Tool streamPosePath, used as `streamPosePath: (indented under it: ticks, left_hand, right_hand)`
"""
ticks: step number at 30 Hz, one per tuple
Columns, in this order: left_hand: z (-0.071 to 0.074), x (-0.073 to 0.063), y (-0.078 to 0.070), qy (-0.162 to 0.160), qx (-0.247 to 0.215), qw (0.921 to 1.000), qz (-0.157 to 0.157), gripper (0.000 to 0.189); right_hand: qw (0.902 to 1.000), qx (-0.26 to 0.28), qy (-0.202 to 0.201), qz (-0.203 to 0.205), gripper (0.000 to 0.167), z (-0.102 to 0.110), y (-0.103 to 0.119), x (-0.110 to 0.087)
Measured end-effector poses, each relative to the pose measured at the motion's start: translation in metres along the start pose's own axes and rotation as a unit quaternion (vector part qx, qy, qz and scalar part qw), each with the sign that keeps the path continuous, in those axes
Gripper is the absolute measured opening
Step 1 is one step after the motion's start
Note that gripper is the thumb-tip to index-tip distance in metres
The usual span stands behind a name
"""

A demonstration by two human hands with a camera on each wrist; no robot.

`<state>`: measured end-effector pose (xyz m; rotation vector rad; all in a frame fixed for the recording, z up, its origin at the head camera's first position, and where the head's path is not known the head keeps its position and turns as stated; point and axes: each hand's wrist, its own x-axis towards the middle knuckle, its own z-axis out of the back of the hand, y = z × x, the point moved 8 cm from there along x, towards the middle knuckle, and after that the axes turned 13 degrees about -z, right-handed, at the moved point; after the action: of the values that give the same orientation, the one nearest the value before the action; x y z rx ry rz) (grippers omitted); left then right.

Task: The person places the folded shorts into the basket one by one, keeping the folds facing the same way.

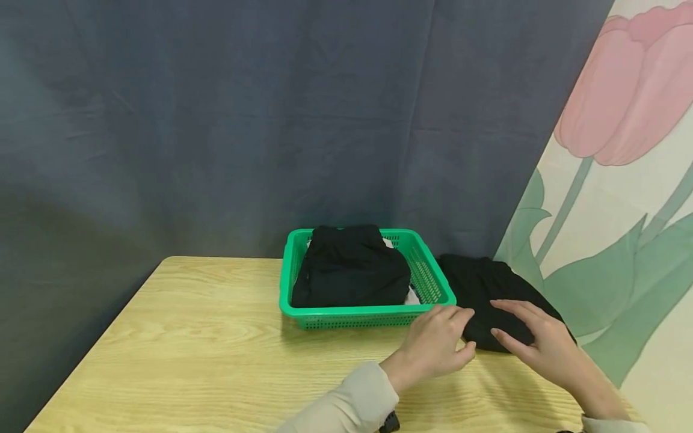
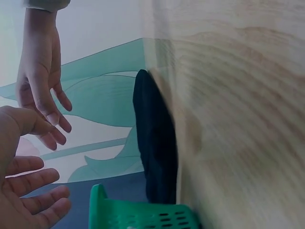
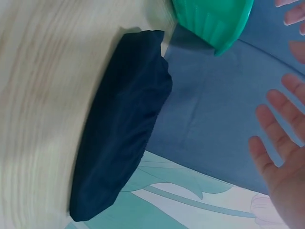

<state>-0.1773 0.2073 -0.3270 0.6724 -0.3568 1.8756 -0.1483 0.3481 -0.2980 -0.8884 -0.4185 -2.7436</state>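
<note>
A black folded garment [image 1: 489,282] lies on the table just right of a green plastic basket [image 1: 346,313]. My right hand [image 1: 547,346] hovers over this garment with its fingers loosely spread. By the basket's front right corner is my left hand [image 1: 433,343], fingers relaxed and turned towards the right hand. In the right wrist view, a gap separates the right palm [image 3: 288,162] from the garment [image 3: 119,124]. Neither hand holds anything. Inside the basket sits another folded black garment [image 1: 352,270], covering some white cloth [image 1: 412,296] that peeks out at the edges.
The light wooden table [image 1: 189,349] extends left and forward of the basket. Behind it hangs a dark grey-blue curtain [image 1: 243,120]. On the right, a wall with a painted tulip [image 1: 612,90] borders the table close to the loose garment.
</note>
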Motion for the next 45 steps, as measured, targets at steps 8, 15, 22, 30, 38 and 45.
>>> streamPosePath:
  ticks: [8, 15, 22, 30, 38, 45]
  left_hand:
    - [-0.027, 0.001, 0.0, 0.055, -0.029, 0.9976, 0.032, 0.048]
    - [-0.053, 0.006, -0.002, 0.127, -0.012, 0.99, 0.062, 0.059]
    - [-0.073, 0.007, -0.001, 0.169, -0.013, 0.9829, 0.074, 0.06]
    - [-0.09, 0.006, 0.007, 0.176, -0.033, 0.9814, 0.07, 0.057]
    - [-0.094, 0.017, 0.006, 0.157, -0.009, 0.9854, 0.064, 0.04]
    - [-0.105, 0.027, 0.004, 0.2, -0.01, 0.975, 0.096, 0.044]
  right_hand:
    - [0.9989, -0.022, 0.025, -0.033, 0.051, -0.006, -0.015, -0.006]
    - [0.9961, -0.027, 0.058, -0.06, 0.051, -0.01, -0.029, -0.012]
    - [0.9918, -0.011, 0.088, -0.092, 0.048, -0.017, -0.042, -0.016]
    - [0.9848, -0.007, 0.122, -0.124, 0.044, -0.025, -0.061, -0.02]
    - [0.9761, -0.024, 0.162, -0.143, 0.043, -0.036, -0.08, -0.019]
    - [0.9694, -0.045, 0.187, -0.153, 0.042, -0.045, -0.09, -0.018]
